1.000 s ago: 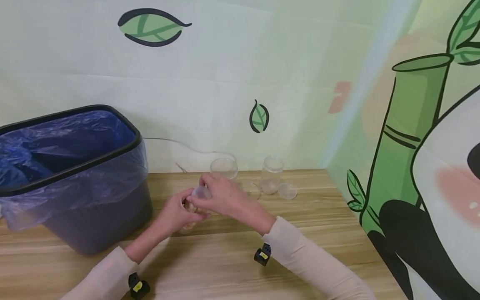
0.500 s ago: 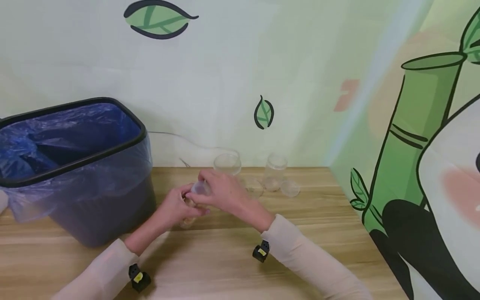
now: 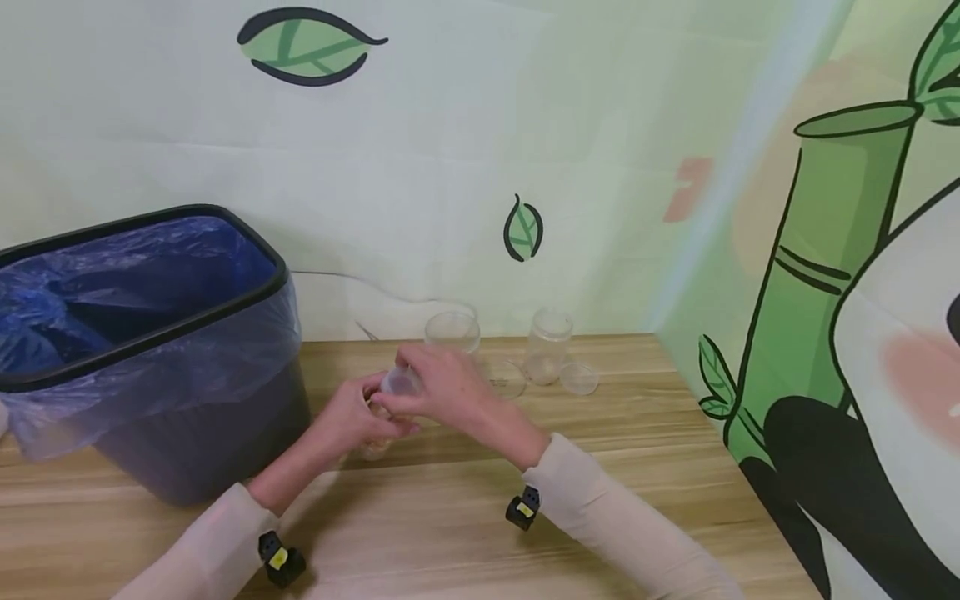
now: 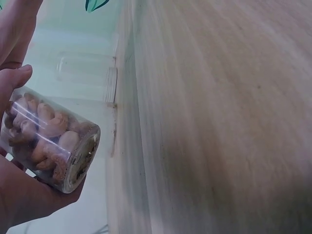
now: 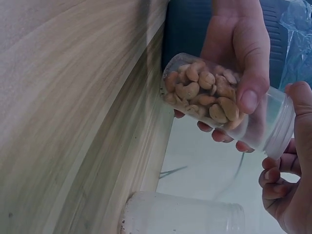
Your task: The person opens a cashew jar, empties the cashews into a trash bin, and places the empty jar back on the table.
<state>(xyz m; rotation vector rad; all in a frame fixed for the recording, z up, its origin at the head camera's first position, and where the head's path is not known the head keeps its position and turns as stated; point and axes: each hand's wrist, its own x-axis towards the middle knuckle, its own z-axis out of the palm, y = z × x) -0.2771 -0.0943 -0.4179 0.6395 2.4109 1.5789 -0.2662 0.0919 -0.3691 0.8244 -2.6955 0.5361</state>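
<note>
My left hand (image 3: 352, 421) grips a clear plastic jar (image 5: 204, 95) partly filled with cashews (image 5: 217, 100). In the left wrist view the jar (image 4: 53, 141) tilts with its base towards the camera. My right hand (image 3: 453, 387) pinches a translucent lid (image 3: 402, 382) at the jar's mouth. The right wrist view has the lid (image 5: 280, 129) over the jar's end, with right-hand fingers (image 5: 302, 97) at its rim. Whether the lid is fully seated, I cannot tell.
A bin (image 3: 202, 433) lined with a blue bag (image 3: 150, 275) stands at left. Behind my hands are two clear jars, one (image 3: 452, 332) farther left and another jar (image 3: 550, 346) to its right. Clear round lids (image 3: 579, 379) lie beside them on the wooden table (image 3: 615, 467).
Both hands stay together at the jar and lid, with only slight finger movement. The head view shifts a little.
</note>
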